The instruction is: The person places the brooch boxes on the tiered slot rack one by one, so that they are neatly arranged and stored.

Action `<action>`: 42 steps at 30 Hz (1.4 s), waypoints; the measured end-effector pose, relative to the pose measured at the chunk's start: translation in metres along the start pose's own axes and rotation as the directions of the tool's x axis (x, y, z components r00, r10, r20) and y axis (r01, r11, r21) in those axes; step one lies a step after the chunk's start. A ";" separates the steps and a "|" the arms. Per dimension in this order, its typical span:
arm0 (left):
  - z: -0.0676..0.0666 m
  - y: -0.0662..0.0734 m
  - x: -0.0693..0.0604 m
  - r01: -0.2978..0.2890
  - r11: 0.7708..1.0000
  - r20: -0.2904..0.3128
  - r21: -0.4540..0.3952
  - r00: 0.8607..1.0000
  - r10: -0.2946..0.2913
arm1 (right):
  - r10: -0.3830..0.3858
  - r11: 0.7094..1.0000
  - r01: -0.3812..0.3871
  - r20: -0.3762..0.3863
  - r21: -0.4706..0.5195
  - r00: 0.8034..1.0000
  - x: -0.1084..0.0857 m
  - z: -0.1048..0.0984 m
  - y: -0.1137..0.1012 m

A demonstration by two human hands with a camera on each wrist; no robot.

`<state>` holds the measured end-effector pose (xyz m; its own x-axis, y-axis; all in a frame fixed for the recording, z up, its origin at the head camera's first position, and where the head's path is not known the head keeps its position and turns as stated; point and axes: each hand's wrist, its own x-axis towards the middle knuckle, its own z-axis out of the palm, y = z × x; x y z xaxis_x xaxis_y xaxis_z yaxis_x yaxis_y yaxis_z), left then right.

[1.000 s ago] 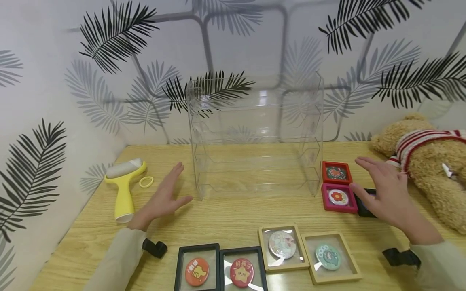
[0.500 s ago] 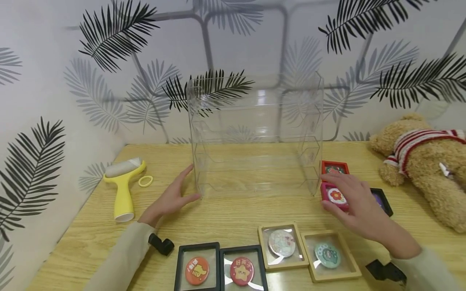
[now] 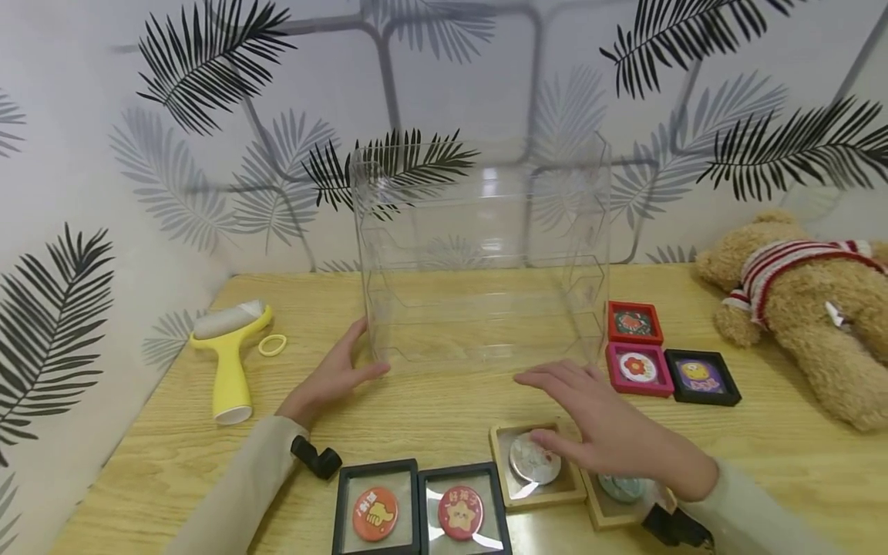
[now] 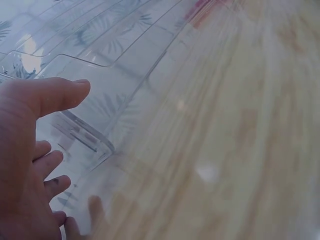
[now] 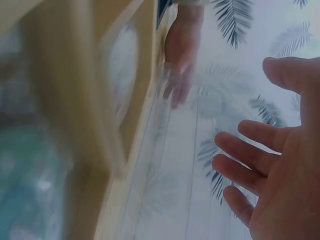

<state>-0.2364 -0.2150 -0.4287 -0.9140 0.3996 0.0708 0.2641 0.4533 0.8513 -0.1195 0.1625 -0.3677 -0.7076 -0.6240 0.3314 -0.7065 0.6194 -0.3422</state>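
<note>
A clear acrylic rack with several tiers stands against the wall. At its lower left corner is my left hand, thumb in front and fingers along the side; the left wrist view cannot settle whether they touch it. My right hand hovers with fingers spread, holding nothing, above two light wooden display frames. The nearer-left wooden frame holds a pale round badge; the other wooden frame is partly hidden under the hand. Beside them lie two black frames, one with an orange badge, one with a red badge.
Right of the rack lie small frames: a red frame, a pink frame and a black frame. A teddy bear lies beyond them. On the left are a yellow-handled lint roller and a yellow ring.
My right hand has moved left from the small frames to above the wooden ones. My left hand has moved slightly right, to the rack's corner. The frames have stayed where they were.
</note>
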 end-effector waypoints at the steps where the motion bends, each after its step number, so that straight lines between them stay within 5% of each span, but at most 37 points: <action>1: 0.000 -0.001 0.001 -0.012 1.000 -0.003 -0.014 1.000 0.012 | -0.013 1.000 0.013 0.020 0.010 1.000 0.004 0.002 -0.004; 8: 0.002 -0.004 0.006 -0.074 0.996 -0.024 -0.056 0.997 0.073 | -0.081 0.995 0.071 0.163 0.069 0.983 0.028 0.018 -0.037; 17: 0.004 -0.004 0.006 -0.073 0.996 -0.030 -0.044 0.997 0.072 | -0.115 0.988 0.069 0.367 0.138 0.923 0.048 0.048 -0.072; 25: 0.004 -0.005 0.005 -0.087 0.994 -0.041 -0.062 0.996 0.085 | -0.143 0.988 0.109 0.416 0.106 0.898 0.056 0.070 -0.088; 36: 0.006 -0.004 0.005 -0.087 0.994 -0.054 -0.065 0.995 0.083 | -0.023 0.996 -0.024 0.523 0.083 0.852 0.064 0.093 -0.100; 42: 0.005 -0.006 0.005 -0.078 0.996 -0.061 -0.050 0.995 0.075 | 0.061 0.994 -0.100 0.524 0.047 0.850 0.065 0.095 -0.108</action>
<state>-0.2412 -0.2118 -0.4363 -0.9085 0.3834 0.1662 0.3193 0.3803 0.8680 -0.0880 0.0099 -0.3925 -0.6400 -0.7421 -0.1994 -0.6311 0.6557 -0.4145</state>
